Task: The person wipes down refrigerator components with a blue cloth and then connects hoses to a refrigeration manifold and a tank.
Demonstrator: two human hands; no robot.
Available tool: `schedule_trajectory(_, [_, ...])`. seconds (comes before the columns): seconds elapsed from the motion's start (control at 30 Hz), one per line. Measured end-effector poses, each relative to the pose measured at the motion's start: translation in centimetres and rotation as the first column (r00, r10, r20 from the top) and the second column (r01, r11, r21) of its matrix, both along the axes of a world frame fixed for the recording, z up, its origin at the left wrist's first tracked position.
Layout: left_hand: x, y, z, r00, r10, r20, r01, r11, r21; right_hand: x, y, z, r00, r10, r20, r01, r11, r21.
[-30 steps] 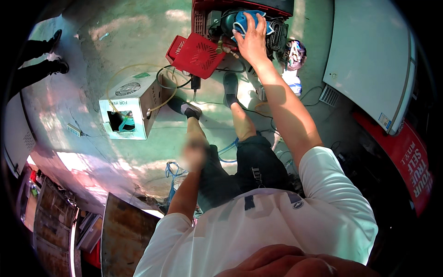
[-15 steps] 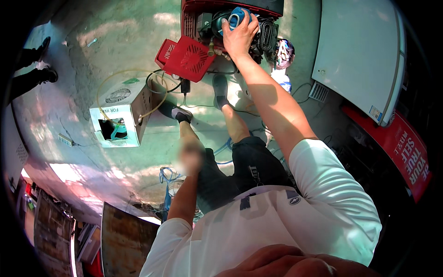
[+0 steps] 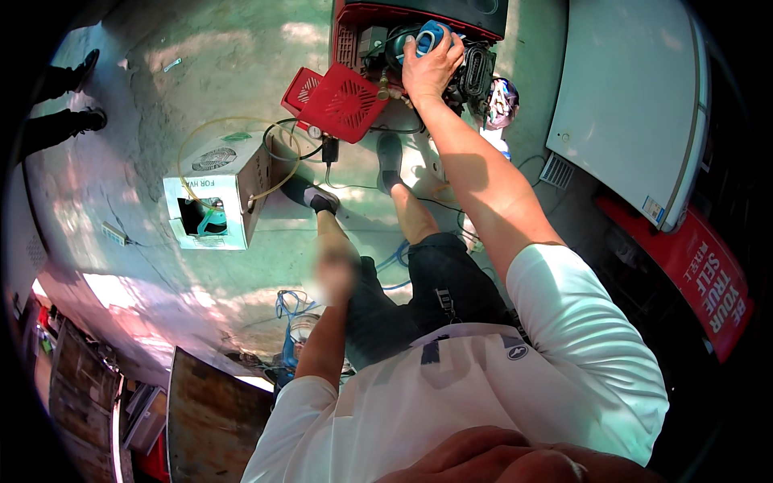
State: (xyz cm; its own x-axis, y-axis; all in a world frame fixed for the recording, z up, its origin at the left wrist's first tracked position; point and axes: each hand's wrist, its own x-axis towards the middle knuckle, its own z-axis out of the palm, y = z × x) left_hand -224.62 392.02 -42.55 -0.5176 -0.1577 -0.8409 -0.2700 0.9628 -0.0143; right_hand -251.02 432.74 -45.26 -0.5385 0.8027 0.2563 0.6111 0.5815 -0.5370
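My right hand reaches far forward into the open base of a red appliance. Its fingers grip a blue cloth pressed against a black compressor inside. A red grille panel lies detached on the floor just left of that hand. My left hand hangs by my left knee; it is blurred and nothing shows in it. I stand in dark shorts and dark shoes on the concrete floor.
A white carton with a teal object inside stands at my left, a yellowish hose looping over it. A white chest freezer and a red cabinet line the right. Another person's shoes are at upper left. Blue cable lies near my feet.
My right hand stays on the blue cloth while the view shifts a little. The left hand remains by the knee.
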Motion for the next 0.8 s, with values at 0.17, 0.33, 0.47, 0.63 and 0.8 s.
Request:
schedule_trajectory(0.17, [1.8,-1.4,-1.8,0.997,0.07,-0.017,-0.067,0.991,0.118,0.1,0.1,-0.1,1.0,0.006,0.025,-0.007,0.999,0.032])
schedule_trajectory(0.33, [0.9,-0.1,-0.4,0.999,-0.014,-0.033,0.014,1.0,0.011,0.2,0.0,-0.2,0.999,0.018,0.04,-0.019,0.999,0.037])
schedule_trajectory(0.47, [0.4,0.5,0.2,0.999,-0.046,-0.012,0.045,0.997,-0.055,0.2,0.0,0.2,0.998,0.038,0.057,-0.039,0.999,0.013])
schedule_trajectory(0.63, [3.0,-2.8,-3.7,0.996,0.054,-0.068,-0.045,0.992,0.118,0.6,0.4,0.0,0.996,0.046,0.072,-0.047,0.999,0.017])
schedule_trajectory(0.8, [2.2,-2.5,-2.9,0.994,0.09,-0.068,-0.077,0.983,0.169,0.4,0.2,0.1,0.996,0.048,0.072,-0.049,0.999,0.017])
